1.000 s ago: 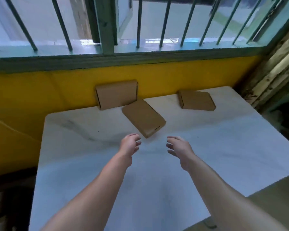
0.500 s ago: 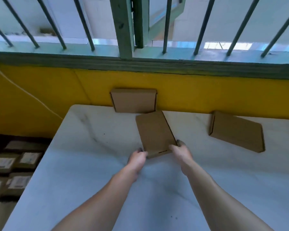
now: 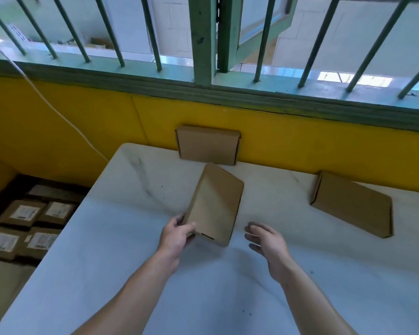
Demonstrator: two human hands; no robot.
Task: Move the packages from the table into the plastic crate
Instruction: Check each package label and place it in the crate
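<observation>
The person is showing only two arms, both being cut off by the lower edge of the view. The left forearm (image 3: 131, 291) and the right forearm (image 3: 307, 293) are showing bare along all their visible length, each tapering toward a narrower wrist. The left hand (image 3: 177, 235) and the right hand (image 3: 266, 240) are bare as well. Slight blur is softening the fingers (image 3: 252, 229), hiding finer detail.

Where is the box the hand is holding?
Head view, centre: left hand grips the held box over the table, just before the leaning box.
</observation>
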